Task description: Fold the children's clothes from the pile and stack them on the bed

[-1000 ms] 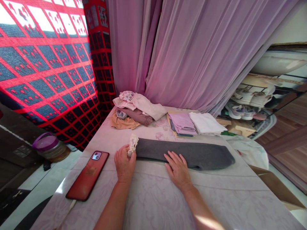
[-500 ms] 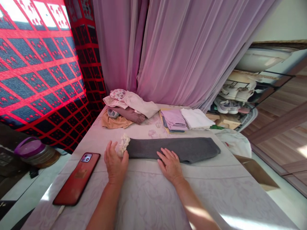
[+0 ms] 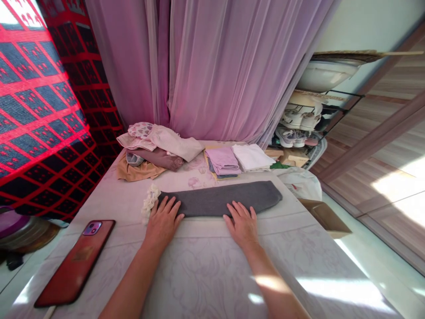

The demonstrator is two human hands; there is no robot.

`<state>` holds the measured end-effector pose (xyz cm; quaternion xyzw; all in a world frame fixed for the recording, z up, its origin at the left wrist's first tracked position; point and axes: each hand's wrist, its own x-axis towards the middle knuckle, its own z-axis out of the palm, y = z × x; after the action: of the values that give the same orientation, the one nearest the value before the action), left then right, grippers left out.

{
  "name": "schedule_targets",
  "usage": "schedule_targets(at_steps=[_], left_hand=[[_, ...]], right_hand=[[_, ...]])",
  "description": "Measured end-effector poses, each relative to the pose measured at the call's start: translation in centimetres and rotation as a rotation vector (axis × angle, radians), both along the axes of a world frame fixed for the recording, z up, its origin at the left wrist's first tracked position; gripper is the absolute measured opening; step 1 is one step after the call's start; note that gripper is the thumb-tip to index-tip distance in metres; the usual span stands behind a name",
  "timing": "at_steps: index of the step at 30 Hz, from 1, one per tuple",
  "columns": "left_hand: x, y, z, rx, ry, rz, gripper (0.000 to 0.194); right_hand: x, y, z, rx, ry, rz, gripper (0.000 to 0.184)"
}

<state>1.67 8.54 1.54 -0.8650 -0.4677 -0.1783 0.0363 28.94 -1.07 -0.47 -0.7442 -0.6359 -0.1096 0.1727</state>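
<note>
A long dark grey garment (image 3: 212,198), folded lengthwise into a strip, lies flat across the table. Cream ruffled trim (image 3: 151,201) edges its left end; whether it is a trouser leg or a sleeve I cannot tell. My left hand (image 3: 165,221) rests on the strip near the ruffle, fingers spread over the cloth. Toward the other end, my right hand (image 3: 243,221) presses lightly on the near edge, its fingers also outstretched. Neither hand grips the cloth.
Loose clothes (image 3: 156,153) are heaped at the back left. Beside them sit a folded lilac cloth (image 3: 222,160) and folded white cloth (image 3: 253,157). A red phone (image 3: 76,263) with a cable lies front left. A shoe rack (image 3: 300,119) stands to the right.
My left hand has moved from beside the ruffled end onto the grey cloth. My right hand stays on the strip's near edge. The view has turned to the right.
</note>
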Motion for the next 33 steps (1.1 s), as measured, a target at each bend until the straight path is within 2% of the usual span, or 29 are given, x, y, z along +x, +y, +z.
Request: schedule_targets(at_steps=[4,9,12,17,19,21,24,26,28,33], left_hand=[[-0.1,1.3,1.4,-0.001,0.057,-0.086,0.037],[-1.9,1.7,0.7,0.001,0.073,-0.189,0.042],[-2.7,2.2,0.7,-0.014,0.069,-0.182,0.052],[-1.8,3.6,3.7,0.080,-0.060,-0.113,0.051],[-1.4,3.6,4.1,0.125,-0.125,-0.082,0.052],[-1.5,3.1,3.3,0.078,-0.111,-0.069,0.053],[-2.4,2.3,1.0,-0.070,-0.007,-0.062,0.055],[-2.9,2.0,-0.2,-0.109,0.028,-0.053,0.056],[-3.2,1.9,-0.5,-0.117,0.041,-0.057,0.058],[-3.3,1.9,0.0,-0.135,0.051,-0.102,0.057]], right_hand=[[2.9,-0.5,-1.0,0.125,0.043,0.080,0.034],[4.3,-0.1,-1.1,0.222,0.133,0.093,0.039],[4.5,0.1,-0.8,0.239,0.192,0.077,0.033],[4.4,0.2,-0.6,0.286,0.239,0.052,0.028],[4.2,0.0,-0.5,0.290,0.230,0.051,0.030],[4.0,-0.2,-0.5,0.263,0.208,0.070,0.032],[3.7,-0.5,-0.4,0.211,0.189,0.082,0.034],[3.6,-0.6,-0.4,0.201,0.191,0.070,0.033],[3.6,-0.6,-0.3,0.211,0.198,0.061,0.032],[3.7,-0.6,-0.5,0.222,0.214,0.060,0.031]])
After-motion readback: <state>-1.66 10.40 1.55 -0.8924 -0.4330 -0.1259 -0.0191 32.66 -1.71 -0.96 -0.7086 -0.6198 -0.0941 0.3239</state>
